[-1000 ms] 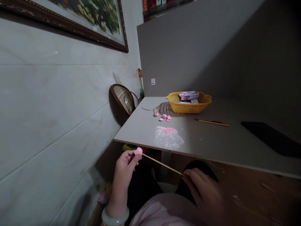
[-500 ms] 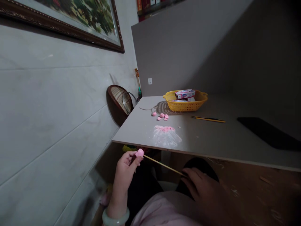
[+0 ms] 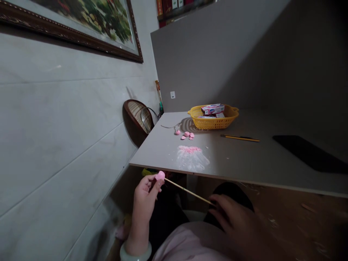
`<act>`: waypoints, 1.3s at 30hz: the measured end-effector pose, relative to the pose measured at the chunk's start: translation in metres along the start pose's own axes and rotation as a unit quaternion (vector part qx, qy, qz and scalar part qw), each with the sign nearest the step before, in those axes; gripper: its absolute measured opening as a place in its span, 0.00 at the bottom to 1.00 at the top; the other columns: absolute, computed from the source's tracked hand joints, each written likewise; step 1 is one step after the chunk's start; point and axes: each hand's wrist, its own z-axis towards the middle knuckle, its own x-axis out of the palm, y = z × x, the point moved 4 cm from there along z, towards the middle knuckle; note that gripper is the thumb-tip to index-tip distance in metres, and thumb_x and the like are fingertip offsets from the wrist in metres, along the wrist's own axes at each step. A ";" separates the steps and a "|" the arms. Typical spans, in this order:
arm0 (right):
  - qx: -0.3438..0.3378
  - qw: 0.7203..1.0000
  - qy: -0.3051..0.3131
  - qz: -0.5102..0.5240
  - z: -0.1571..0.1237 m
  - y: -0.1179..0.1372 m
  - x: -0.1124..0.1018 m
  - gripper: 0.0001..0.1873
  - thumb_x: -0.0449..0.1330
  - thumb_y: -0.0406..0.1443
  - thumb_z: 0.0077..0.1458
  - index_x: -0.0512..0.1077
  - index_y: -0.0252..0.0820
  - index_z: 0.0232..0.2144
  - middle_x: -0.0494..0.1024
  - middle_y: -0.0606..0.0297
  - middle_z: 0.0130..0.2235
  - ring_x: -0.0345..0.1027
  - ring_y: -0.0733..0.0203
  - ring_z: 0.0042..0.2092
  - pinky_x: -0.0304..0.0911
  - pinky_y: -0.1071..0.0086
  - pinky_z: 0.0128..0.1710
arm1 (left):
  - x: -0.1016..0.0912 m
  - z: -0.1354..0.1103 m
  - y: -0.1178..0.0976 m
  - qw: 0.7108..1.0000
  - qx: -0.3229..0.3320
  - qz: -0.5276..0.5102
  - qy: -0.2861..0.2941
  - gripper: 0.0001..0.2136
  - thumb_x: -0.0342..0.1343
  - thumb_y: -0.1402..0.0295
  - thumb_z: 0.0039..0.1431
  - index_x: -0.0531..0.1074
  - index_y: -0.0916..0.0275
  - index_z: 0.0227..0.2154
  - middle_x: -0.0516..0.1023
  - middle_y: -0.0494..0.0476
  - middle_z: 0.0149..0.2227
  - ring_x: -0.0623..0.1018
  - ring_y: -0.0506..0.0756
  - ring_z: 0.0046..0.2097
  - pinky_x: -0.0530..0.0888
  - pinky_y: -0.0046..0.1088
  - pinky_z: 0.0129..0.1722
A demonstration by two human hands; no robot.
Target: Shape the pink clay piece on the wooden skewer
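Observation:
Between the thumb and fingers of my left hand (image 3: 148,192) is a small pink lump (image 3: 160,175), soft-looking, in front of the table's near edge. A thin wooden stick (image 3: 187,191) runs from the lump down to the right. Its far end lies between the fingers of my right hand (image 3: 231,215), which is in shadow over my lap. On the table, a patch of pink crumbs (image 3: 189,149) and white powder (image 3: 193,161) is spread near the edge. Several pink pieces (image 3: 186,134) lie behind it.
A yellow plastic basket (image 3: 213,123) with small printed boxes (image 3: 213,108) stands at the back of the grey table (image 3: 152,152). A yellow-and-black pen or pencil (image 3: 240,138) lies right of the powder. Farther right is a flat black object (image 3: 307,152). A round woven tray (image 3: 138,116) leans against the wall.
The fingers of my right hand have shifted slightly at the stick's end. My left hand keeps its grip on the pink lump. The view has moved very little.

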 end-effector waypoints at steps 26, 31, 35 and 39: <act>-0.017 0.999 -0.030 -0.038 -0.019 0.004 -0.024 0.20 0.49 0.49 0.68 0.77 0.49 0.38 0.83 0.63 0.36 0.79 0.56 0.37 0.70 0.71 0.34 | -0.003 0.001 -0.006 0.916 -0.186 -0.355 0.000 0.18 0.77 0.64 0.40 0.78 0.67 0.32 0.76 0.52 0.28 0.71 0.45 0.25 0.61 0.13 0.16; -0.122 0.986 -0.088 -0.072 -0.022 0.026 -0.023 0.16 0.51 0.41 0.69 0.76 0.47 0.47 0.84 0.59 0.43 0.80 0.56 0.41 0.73 0.72 0.38 | 0.015 -0.012 -0.012 0.891 -0.228 -0.390 0.049 0.18 0.78 0.62 0.39 0.77 0.66 0.27 0.79 0.56 0.31 0.73 0.46 0.28 0.62 0.13 0.17; -0.165 0.975 -0.077 -0.127 -0.030 0.013 -0.020 0.18 0.55 0.38 0.65 0.75 0.54 0.55 0.84 0.63 0.45 0.81 0.56 0.41 0.75 0.72 0.37 | 0.015 -0.012 -0.019 0.918 -0.175 -0.351 0.050 0.17 0.77 0.60 0.41 0.76 0.64 0.25 0.77 0.54 0.32 0.73 0.47 0.30 0.63 0.14 0.19; -0.193 0.964 -0.050 -0.177 -0.036 0.000 -0.019 0.28 0.56 0.36 0.63 0.66 0.62 0.64 0.83 0.69 0.39 0.81 0.60 0.36 0.75 0.74 0.32 | 0.011 -0.012 -0.021 0.931 -0.154 -0.329 0.040 0.16 0.76 0.61 0.43 0.76 0.65 0.24 0.74 0.52 0.30 0.72 0.47 0.30 0.65 0.16 0.21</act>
